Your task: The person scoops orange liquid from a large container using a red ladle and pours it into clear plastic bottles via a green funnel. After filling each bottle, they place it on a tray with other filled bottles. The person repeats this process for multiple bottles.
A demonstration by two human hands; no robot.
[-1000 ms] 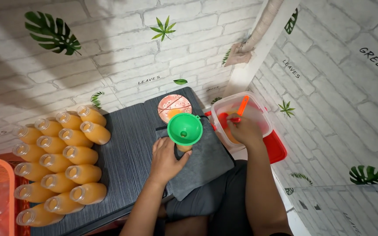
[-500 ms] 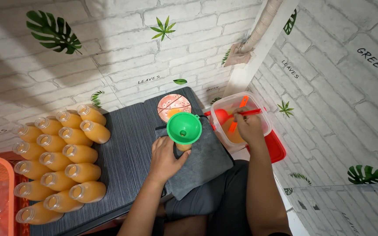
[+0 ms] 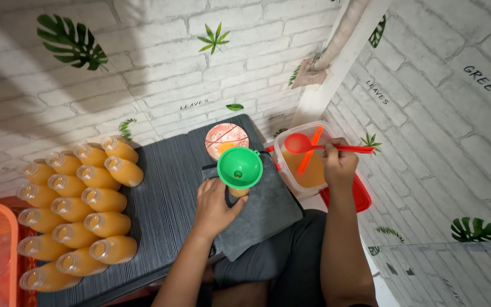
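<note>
Hands: left [image 3: 216, 206] grips funnel-topped bottle [image 3: 238, 192]; right [image 3: 339, 165] pinches red ladle [image 3: 313, 145] over tub [image 3: 284, 165].

Funnel [image 3: 240, 167], centre: glossy green plastic. Ladle [image 3: 313, 145], upper right of centre: smooth red plastic. Tub [image 3: 308, 162] beneath it: clear plastic. Bottles [image 3: 78, 213], left: clear smooth plastic, orange liquid showing through. Cloth [image 3: 265, 213], centre: matt grey fabric. Mat [image 3: 163, 204]: dark, ribbed, matt. Wall [image 3: 143, 74]: rough-looking white brick finish.
</note>
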